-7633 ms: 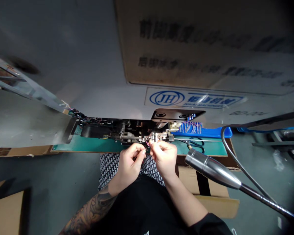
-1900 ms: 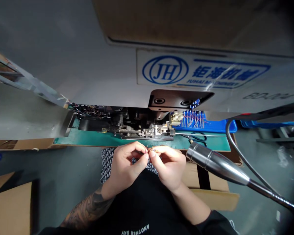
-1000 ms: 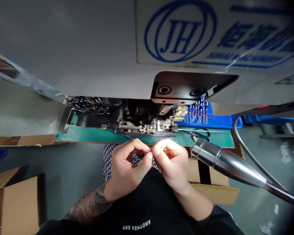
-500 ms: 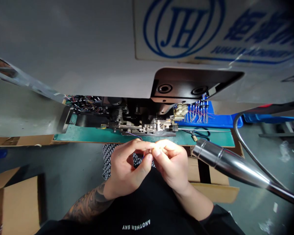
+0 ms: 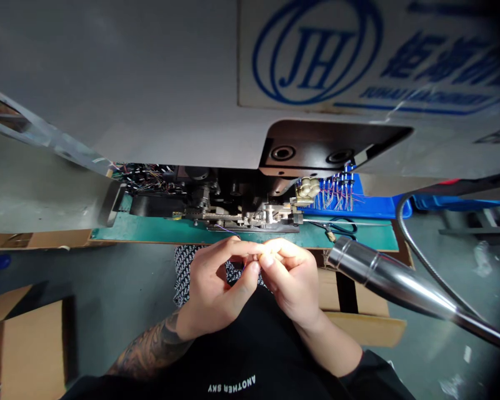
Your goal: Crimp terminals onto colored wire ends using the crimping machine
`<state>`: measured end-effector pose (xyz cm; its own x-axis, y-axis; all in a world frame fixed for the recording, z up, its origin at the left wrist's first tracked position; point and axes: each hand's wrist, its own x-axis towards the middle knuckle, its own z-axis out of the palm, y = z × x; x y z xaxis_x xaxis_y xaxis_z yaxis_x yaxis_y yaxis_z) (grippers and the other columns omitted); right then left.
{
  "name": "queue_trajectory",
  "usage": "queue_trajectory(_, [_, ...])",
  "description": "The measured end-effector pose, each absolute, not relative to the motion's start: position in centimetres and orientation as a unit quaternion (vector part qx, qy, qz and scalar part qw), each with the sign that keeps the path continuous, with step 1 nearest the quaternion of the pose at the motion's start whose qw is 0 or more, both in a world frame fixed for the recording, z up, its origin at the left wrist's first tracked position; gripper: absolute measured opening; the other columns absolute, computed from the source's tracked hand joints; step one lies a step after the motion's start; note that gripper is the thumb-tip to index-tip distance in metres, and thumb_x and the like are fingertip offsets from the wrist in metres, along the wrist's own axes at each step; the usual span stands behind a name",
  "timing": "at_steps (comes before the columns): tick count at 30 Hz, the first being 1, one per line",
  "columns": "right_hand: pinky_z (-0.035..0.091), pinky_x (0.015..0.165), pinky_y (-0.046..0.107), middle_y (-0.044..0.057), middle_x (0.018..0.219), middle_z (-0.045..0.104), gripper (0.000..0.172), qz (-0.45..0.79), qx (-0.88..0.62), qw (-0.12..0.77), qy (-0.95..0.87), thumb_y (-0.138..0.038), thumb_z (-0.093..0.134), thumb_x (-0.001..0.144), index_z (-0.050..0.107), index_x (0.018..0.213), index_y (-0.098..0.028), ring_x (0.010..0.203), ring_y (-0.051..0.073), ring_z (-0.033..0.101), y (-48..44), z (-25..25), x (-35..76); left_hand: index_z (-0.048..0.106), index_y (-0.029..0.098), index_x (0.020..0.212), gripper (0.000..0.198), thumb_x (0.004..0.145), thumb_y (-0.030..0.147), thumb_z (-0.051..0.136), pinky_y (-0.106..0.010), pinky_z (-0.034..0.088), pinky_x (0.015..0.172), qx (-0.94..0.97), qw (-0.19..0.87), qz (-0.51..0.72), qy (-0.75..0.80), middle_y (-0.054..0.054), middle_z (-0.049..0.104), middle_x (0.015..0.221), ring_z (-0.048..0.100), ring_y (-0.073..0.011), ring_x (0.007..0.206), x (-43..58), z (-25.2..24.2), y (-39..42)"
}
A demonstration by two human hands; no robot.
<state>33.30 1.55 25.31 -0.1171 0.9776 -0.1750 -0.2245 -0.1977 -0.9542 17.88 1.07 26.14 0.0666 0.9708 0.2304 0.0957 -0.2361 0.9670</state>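
Note:
My left hand [image 5: 216, 283] and my right hand [image 5: 294, 278] meet fingertip to fingertip in front of the machine's lower edge. Thumb and forefinger of the left hand pinch around a thin purple wire [image 5: 245, 266], of which only a sliver shows between the fingers. The right hand is closed in a pinch too, its thumb pressed against its forefinger; whatever lies between them is hidden. Just beyond the hands, a metal terminal-crimping mechanism [image 5: 266, 216] sits on a green board [image 5: 150, 228]. Another fine purple strand [image 5: 227, 228] trails from its front edge.
Above hangs the machine's large grey housing [image 5: 150, 100]. A blue tray [image 5: 375, 203] bearing several wire bundles [image 5: 337, 191] stands behind right; dark wires [image 5: 144, 178] are heaped at left. A metal lamp neck [image 5: 391, 278] juts in from the right. Cardboard boxes [image 5: 33, 344] stand on the floor.
The hands stay pinched together in nearly the same place. The camera view has shifted slightly; less of the coloured wire shows between the fingers.

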Motion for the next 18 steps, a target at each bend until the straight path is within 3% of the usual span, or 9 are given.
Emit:
queue_trajectory(3, [0.041,0.044,0.026,-0.003,0.062,0.062,0.026,0.565,-0.469,0.504,-0.454,-0.043,0.075,0.101,0.072,0.083,-0.024,0.046,0.011,0.045,1.2,25.5,33.0,0.078,0.024,0.114,0.026,0.094,0.009,0.071,-0.027,0.058,0.070,0.581,0.441,0.499,0.469,0.000,0.074,0.085,0.068,-0.0136,0.074,17.8,26.3,1.1])
queue_trajectory(5, [0.048,0.050,0.026,-0.002,0.068,0.068,0.016,0.507,-0.467,0.524,-0.499,-0.031,0.074,0.101,0.075,0.087,-0.024,0.051,0.012,0.054,0.9,25.2,33.2,0.077,0.021,0.099,0.010,0.095,0.013,0.072,-0.026,0.055,0.065,0.577,0.459,0.478,0.477,-0.001,0.074,0.082,0.068,-0.0136,0.070,17.6,26.2,1.3])
queue_trajectory(7, [0.054,0.056,0.027,-0.001,0.077,0.074,0.003,0.452,-0.457,0.532,-0.551,-0.022,0.077,0.098,0.079,0.098,-0.024,0.058,0.013,0.063,0.7,24.4,34.3,0.075,0.020,0.086,0.011,0.096,0.018,0.072,-0.025,0.053,0.062,0.569,0.487,0.460,0.476,-0.001,0.073,0.078,0.067,-0.0137,0.068,17.3,25.9,1.4])
queue_trajectory(10, [0.060,0.068,0.033,0.002,0.085,0.079,0.014,0.381,-0.494,0.488,-0.611,-0.024,0.079,0.095,0.083,0.108,-0.025,0.072,0.019,0.072,1.3,22.2,38.6,0.076,0.020,0.084,0.015,0.099,0.022,0.071,-0.024,0.054,0.060,0.535,0.532,0.445,0.482,-0.002,0.075,0.078,0.069,-0.0140,0.068,16.8,25.1,1.5])
queue_trajectory(12, [0.060,0.073,0.037,0.004,0.086,0.080,0.008,0.307,-0.582,0.432,-0.617,-0.024,0.076,0.096,0.084,0.095,-0.025,0.079,0.022,0.074,2.2,20.7,42.9,0.077,0.020,0.085,0.015,0.098,0.022,0.072,-0.023,0.055,0.061,0.517,0.544,0.441,0.493,-0.003,0.077,0.079,0.070,-0.0141,0.069,16.5,24.6,1.5])
queue_trajectory(14, [0.057,0.075,0.040,0.007,0.090,0.081,0.010,0.190,-0.668,0.391,-0.604,-0.026,0.076,0.094,0.085,0.098,-0.024,0.078,0.025,0.073,3.2,19.4,47.4,0.078,0.020,0.085,0.014,0.098,0.022,0.072,-0.023,0.057,0.061,0.510,0.548,0.437,0.499,-0.003,0.078,0.079,0.072,-0.0143,0.069,16.4,24.2,1.6])
queue_trajectory(16, [0.056,0.084,0.046,0.012,0.100,0.082,0.011,0.170,-0.680,0.379,-0.604,-0.027,0.079,0.089,0.086,0.095,-0.022,0.090,0.030,0.073,4.0,18.9,51.1,0.078,0.019,0.085,0.014,0.097,0.022,0.072,-0.023,0.057,0.061,0.508,0.556,0.430,0.498,-0.003,0.079,0.077,0.072,-0.0144,0.067,16.4,23.9,1.7])
queue_trajectory(18, [0.055,0.081,0.043,0.013,0.101,0.081,0.012,0.199,-0.673,0.365,-0.612,-0.025,0.084,0.083,0.086,0.094,-0.022,0.090,0.029,0.072,4.3,18.9,53.4,0.077,0.018,0.083,0.016,0.097,0.024,0.072,-0.023,0.056,0.058,0.508,0.561,0.424,0.498,-0.004,0.078,0.075,0.071,-0.0139,0.063,16.5,24.0,1.9])
